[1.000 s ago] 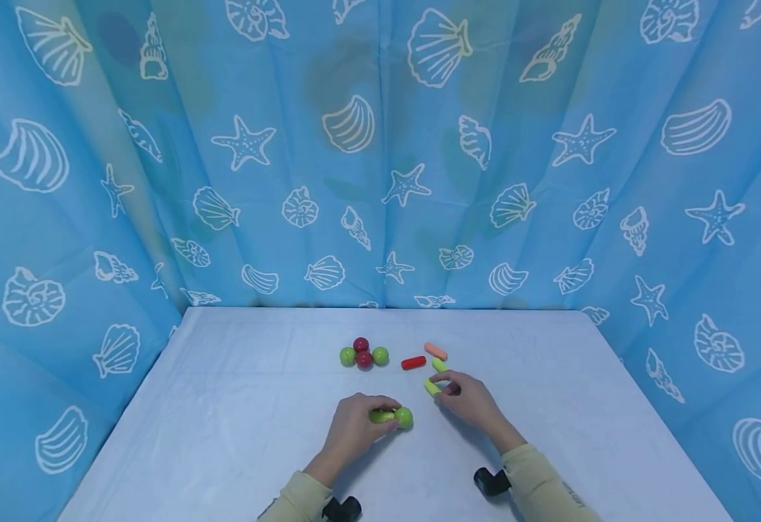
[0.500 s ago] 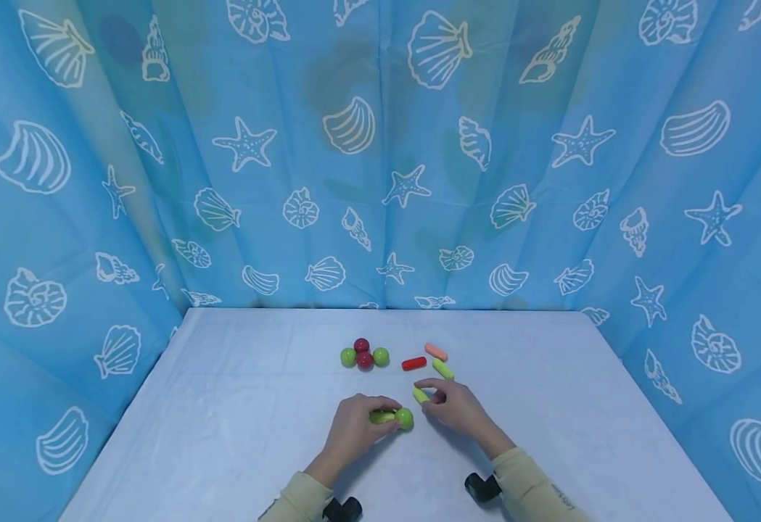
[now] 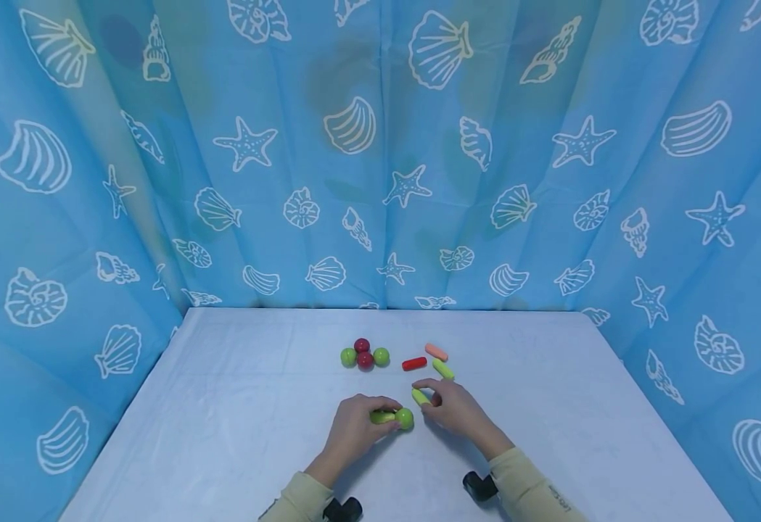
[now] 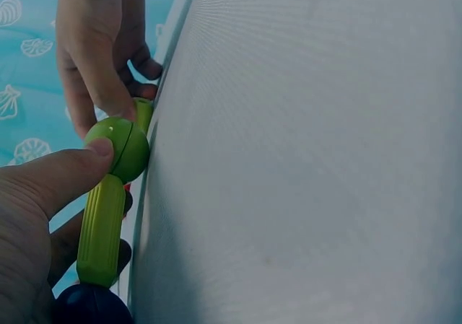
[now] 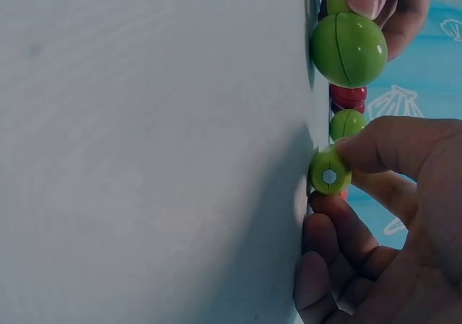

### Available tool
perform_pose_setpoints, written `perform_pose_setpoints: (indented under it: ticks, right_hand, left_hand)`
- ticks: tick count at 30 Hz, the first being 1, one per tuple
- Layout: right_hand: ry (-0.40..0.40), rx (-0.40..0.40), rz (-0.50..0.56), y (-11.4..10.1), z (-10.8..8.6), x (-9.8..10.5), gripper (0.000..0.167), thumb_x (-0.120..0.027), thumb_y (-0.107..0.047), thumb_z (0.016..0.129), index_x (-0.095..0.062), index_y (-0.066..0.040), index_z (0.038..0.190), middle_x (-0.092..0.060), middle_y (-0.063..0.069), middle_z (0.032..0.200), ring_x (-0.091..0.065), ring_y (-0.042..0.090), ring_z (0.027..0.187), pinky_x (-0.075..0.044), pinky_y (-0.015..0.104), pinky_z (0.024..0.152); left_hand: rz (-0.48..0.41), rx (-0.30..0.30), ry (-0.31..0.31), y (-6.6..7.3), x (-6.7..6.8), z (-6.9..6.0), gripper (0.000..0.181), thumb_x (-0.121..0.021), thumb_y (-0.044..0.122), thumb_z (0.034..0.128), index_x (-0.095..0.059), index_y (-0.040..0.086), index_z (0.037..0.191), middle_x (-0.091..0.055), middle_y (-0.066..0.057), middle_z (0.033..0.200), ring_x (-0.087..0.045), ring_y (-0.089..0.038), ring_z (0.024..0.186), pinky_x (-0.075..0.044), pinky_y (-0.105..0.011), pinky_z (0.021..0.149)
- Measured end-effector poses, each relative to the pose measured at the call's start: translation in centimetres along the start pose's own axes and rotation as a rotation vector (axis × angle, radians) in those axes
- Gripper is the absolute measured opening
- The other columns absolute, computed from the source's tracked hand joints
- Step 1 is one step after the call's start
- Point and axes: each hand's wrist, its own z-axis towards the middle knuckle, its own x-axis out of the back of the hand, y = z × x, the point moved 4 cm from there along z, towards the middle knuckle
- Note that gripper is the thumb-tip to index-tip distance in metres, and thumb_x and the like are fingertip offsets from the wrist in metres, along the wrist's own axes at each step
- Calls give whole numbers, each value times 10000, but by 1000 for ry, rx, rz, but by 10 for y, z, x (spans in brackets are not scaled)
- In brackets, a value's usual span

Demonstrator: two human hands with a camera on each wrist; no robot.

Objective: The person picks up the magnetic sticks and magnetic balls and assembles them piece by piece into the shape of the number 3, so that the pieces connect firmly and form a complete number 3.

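Observation:
My left hand holds a yellow-green ribbed rod, thumb pressed on the green ball at one end. A dark blue ball sits against the rod's other end in the left wrist view; my hand hides it in the head view. Just to the right, my right hand pinches a second yellow-green rod between thumb and fingers. That rod's end shows a pale round disc in the right wrist view. A small gap separates this rod from the green ball in the head view.
Further back on the white table lie a red rod, an orange rod and another yellow-green rod. Left of them, two green balls and two dark red balls are clustered. A shell-patterned blue curtain surrounds the table.
My right hand has carried its yellow-green rod left and slightly nearer me, toward the green ball, then nearly stopped. My left hand and its rod have stayed in place.

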Motion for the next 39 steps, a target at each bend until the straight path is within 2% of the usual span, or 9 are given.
perform_pose_setpoints:
  ticks: [7, 12, 23, 32, 36, 39]
  right_hand:
    - [-12, -11, 44, -2, -2, 3, 393, -750, -160, 907, -666, -206, 1288, -559, 2, 795, -520, 175, 717, -483, 302, 642]
    - [9, -36, 120, 0, 1, 2, 381, -750, -179, 912, -651, -212, 1279, -581, -1, 789, -538, 177, 709, -503, 298, 653]
    - [20, -25, 322, -5, 7, -5, 413, -747, -222, 933, -581, -165, 1306, -611, 23, 827, -574, 194, 730, -516, 307, 674]
    - [6, -39, 323, -6, 9, -13, 381, -739, -285, 945, -587, -154, 1268, -630, 13, 836, -578, 184, 757, -506, 301, 697]
    - [3, -31, 324, -7, 9, -14, 379, -736, -273, 949, -592, -150, 1277, -626, 11, 830, -570, 181, 754, -492, 298, 691]
    - [0, -21, 328, -7, 8, -15, 388, -731, -264, 954, -594, -144, 1296, -624, 9, 833, -565, 181, 752, -491, 303, 689]
  left_hand:
    - [-8, 1, -5, 0, 0, 0, 272, -826, 373, 851, -785, 295, 1108, -743, 182, 1022, -609, -54, 945, -492, -345, 850]
    - [6, -9, -2, 1, 0, 1, 272, -827, 371, 850, -785, 293, 1107, -745, 181, 1019, -611, -45, 935, -489, -332, 843]
    - [10, -31, 13, -1, -1, 2, 272, -834, 358, 845, -791, 276, 1101, -752, 170, 1006, -615, -41, 914, -481, -314, 818]
    - [5, -17, 5, -1, -1, 2, 282, -833, 356, 847, -788, 272, 1113, -752, 172, 1021, -624, -53, 941, -491, -336, 847]
    - [15, -20, 7, 1, 1, 0, 282, -835, 358, 847, -789, 270, 1111, -754, 168, 1017, -623, -70, 939, -478, -415, 908]
    - [37, -17, 7, 2, 1, 0, 282, -836, 362, 845, -789, 273, 1109, -755, 165, 1022, -638, -91, 967, -428, -519, 1008]
